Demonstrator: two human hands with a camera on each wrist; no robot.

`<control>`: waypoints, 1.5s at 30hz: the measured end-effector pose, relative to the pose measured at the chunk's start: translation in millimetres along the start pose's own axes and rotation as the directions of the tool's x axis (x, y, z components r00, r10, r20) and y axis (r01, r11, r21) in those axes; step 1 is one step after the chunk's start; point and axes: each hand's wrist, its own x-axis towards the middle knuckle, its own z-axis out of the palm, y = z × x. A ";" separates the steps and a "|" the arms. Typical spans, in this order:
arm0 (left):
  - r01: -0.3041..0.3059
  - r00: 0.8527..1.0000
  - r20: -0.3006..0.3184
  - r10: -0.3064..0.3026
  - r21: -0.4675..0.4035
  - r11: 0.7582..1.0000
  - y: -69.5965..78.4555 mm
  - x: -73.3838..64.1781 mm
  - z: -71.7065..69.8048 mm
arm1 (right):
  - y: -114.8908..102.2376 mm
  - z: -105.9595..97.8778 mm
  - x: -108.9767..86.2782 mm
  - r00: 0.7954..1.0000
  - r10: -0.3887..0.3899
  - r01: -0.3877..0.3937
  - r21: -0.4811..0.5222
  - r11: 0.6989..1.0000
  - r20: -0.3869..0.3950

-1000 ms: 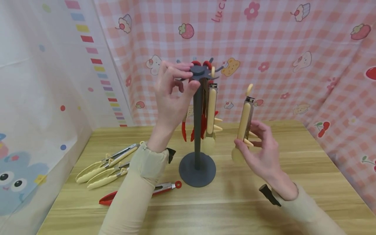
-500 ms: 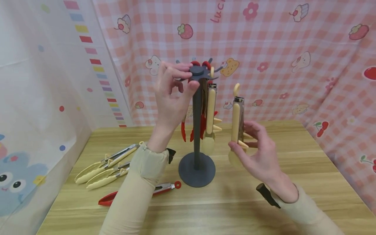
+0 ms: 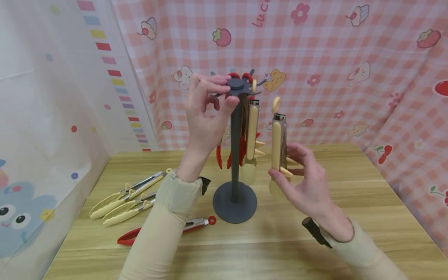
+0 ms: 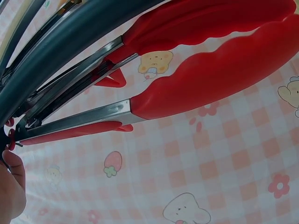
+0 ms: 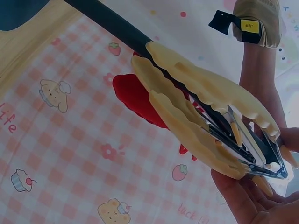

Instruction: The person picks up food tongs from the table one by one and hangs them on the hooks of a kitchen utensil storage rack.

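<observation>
A dark grey utensil stand (image 3: 235, 155) stands upright on the table, its hooked top gripped between the fingers and thumb of my left hand (image 3: 207, 112). Right of the stand, my right hand (image 3: 309, 184) holds pale yellow tongs (image 3: 277, 144) upright around their lower part, with the hanging ring uppermost. These tongs are apart from the hooks in the head view. Another pair of yellow tongs (image 3: 252, 132) hangs from a right-hand hook. Red-tipped tongs (image 4: 210, 79) hang beside the pole, partly hidden by it in the head view.
Two pairs of yellow tongs (image 3: 129, 194) lie at the left of the wooden table (image 3: 280, 252). Red tongs (image 3: 127, 236) lie nearer, partly covered by my left sleeve. A pink checked curtain (image 3: 325, 46) hangs behind the table.
My right hand has moved left with the yellow tongs, bringing them closer to the stand and more upright. The left hand stays on the stand's top.
</observation>
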 end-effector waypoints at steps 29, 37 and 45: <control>0.001 1.000 0.007 -0.001 0.012 1.000 -0.5 -0.8 0.2 | -25.2 2.2 16.5 0.995 0.091 -0.090 -0.022 0.996 0.028; -0.003 1.000 0.008 0.003 0.011 1.000 -0.8 -1.4 1.8 | -29.6 4.1 17.6 0.992 0.117 -0.115 -0.044 0.992 0.046; 0.015 1.000 -0.006 -0.015 -0.012 1.000 1.2 -0.5 3.7 | -32.4 7.9 17.5 0.989 0.133 -0.129 -0.062 0.990 0.061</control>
